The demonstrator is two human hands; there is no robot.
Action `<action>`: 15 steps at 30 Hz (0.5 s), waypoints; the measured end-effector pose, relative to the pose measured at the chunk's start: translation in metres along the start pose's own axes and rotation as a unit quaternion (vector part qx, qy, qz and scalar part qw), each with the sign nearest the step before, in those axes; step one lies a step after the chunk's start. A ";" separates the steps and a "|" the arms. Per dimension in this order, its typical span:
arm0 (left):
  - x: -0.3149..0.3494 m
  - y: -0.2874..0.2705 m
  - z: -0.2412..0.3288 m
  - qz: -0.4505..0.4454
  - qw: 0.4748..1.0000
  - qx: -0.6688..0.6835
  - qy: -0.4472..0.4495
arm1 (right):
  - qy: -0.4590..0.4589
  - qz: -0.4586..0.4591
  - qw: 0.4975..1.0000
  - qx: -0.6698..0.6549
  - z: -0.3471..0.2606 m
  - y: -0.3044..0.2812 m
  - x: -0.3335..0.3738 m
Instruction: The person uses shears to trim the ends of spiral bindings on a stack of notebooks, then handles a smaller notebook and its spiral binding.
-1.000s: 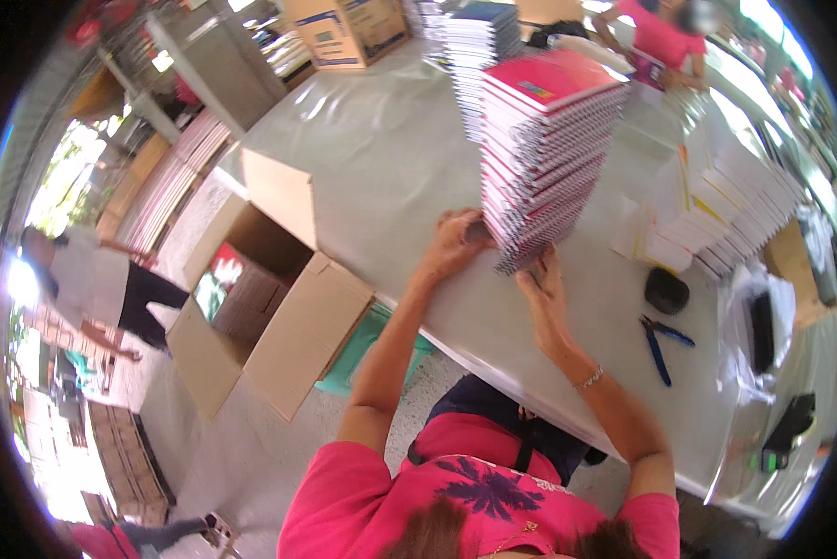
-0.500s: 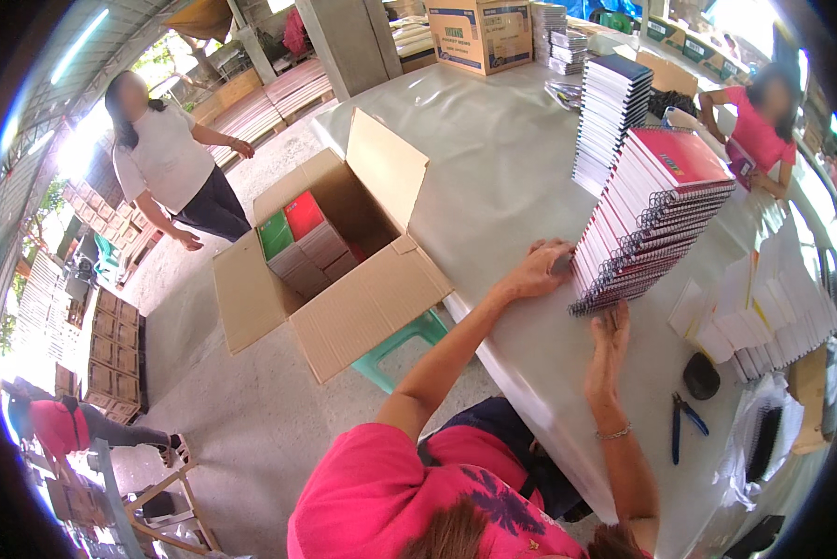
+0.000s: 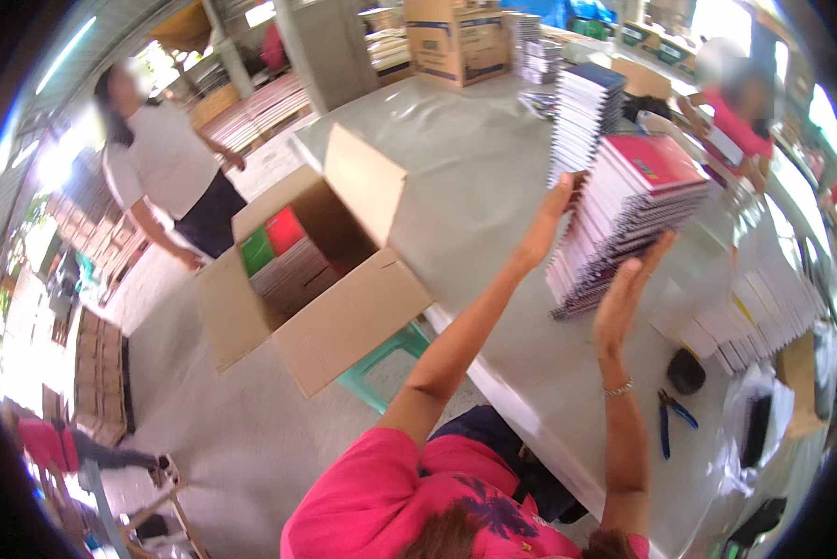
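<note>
A tall stack of red-covered spiral notebooks stands on the table in front of me, its layers slightly skewed. My left hand lies along the left side of the stack, fingers stretched upward. Against the stack's near right side, by the wire bindings, my right hand is held flat with its fingers extended. Neither hand is wrapped around a notebook. Just behind is another stack of spiral notebooks with dark covers.
An open cardboard box holding red and green notebooks rests on a green stool at left. Blue-handled pliers, a black rounded object and fanned white notebooks lie at right. A person stands beyond the box; another sits across the table.
Both hands have moved up from the stack's lower part to its sides, with fingers straightened. The view has shifted a little. The person across the table has moved an arm.
</note>
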State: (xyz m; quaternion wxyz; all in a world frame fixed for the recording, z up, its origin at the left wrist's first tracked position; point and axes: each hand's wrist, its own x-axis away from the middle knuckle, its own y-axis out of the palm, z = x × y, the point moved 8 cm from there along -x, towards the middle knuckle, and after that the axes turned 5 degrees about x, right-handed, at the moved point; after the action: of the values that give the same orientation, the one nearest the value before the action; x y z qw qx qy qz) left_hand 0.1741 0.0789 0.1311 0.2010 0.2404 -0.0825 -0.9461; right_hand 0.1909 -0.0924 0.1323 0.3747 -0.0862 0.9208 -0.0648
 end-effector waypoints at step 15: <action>-0.010 -0.020 -0.039 0.038 0.999 0.004 0.015 | -0.063 0.055 0.995 0.059 -0.010 0.014 0.002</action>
State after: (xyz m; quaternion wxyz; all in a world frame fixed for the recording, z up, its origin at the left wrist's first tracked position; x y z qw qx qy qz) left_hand 0.1943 0.0986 0.0962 0.2373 0.2520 -0.0927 -0.9336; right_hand 0.1809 -0.0790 0.1353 0.4395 -0.0173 0.8933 -0.0929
